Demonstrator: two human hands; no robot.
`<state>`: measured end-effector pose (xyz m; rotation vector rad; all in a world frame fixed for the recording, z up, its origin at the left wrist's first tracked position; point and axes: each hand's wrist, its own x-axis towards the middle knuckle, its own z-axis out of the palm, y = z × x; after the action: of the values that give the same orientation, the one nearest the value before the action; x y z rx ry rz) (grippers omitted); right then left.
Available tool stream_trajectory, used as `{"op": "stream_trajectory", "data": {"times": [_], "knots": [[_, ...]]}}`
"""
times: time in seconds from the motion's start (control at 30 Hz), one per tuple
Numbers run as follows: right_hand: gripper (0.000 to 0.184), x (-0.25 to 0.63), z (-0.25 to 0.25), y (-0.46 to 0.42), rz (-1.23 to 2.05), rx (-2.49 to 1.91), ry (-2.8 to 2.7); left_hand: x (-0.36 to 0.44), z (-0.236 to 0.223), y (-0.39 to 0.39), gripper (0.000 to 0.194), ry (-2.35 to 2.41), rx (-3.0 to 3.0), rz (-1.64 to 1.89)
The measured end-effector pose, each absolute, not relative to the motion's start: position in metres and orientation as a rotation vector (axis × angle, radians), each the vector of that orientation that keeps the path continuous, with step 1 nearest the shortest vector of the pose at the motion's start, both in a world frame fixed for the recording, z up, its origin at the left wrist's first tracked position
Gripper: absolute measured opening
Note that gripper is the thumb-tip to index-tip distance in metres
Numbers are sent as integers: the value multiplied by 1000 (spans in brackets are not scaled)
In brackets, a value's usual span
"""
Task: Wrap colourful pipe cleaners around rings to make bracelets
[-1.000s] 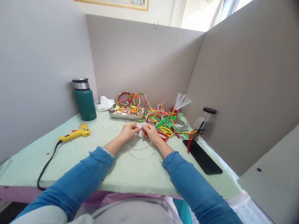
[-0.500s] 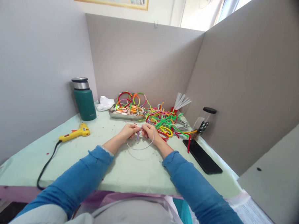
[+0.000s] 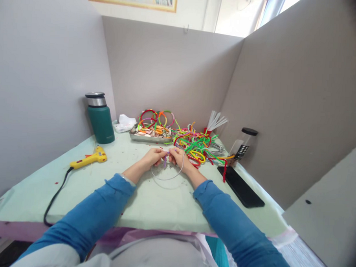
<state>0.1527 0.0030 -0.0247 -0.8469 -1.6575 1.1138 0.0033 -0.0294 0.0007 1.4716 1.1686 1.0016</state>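
Close together above the middle of the table, my left hand [image 3: 153, 157] and my right hand [image 3: 178, 157] are both closed in a pinch. Between their fingertips is a purple pipe cleaner [image 3: 165, 163], its loose end hanging down by the left fingers. A thin pale hoop [image 3: 167, 179] hangs below, its curve running from the left fingers to the right hand. My right fingers grip the hoop and the pipe cleaner where they meet. The exact contact of the fingertips is too small to make out.
Behind my hands stand a metal tray [image 3: 151, 139] of small pieces, colourful hoops [image 3: 167, 112] and heaped pipe cleaners [image 3: 198, 141]. A yellow glue gun [image 3: 90, 159] and green bottle [image 3: 101, 120] are left; a black phone [image 3: 241, 187] and clear container [image 3: 244, 146] are right.
The pale hoop's lower left side has shifted very slightly to the right. Both hands keep their pinch in nearly the same place.
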Motion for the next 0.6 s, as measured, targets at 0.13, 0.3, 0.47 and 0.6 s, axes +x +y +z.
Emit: {"op": "stream_trajectory", "data": {"times": [0.13,0.3,0.47,0.6], "knots": [[31,153,-25,3,1106,-861,-1663,3,0,-29,32,1207,1480,991],[33,154,-26,3,1094,-849,-1690,2,-1,-28,34,1199,1469,965],[33,154,-27,3,1094,-849,-1689,3,0,-28,32,1183,1458,957],[32,153,-25,2,1106,-860,-1669,3,0,-28,28,1185,1473,989]]}}
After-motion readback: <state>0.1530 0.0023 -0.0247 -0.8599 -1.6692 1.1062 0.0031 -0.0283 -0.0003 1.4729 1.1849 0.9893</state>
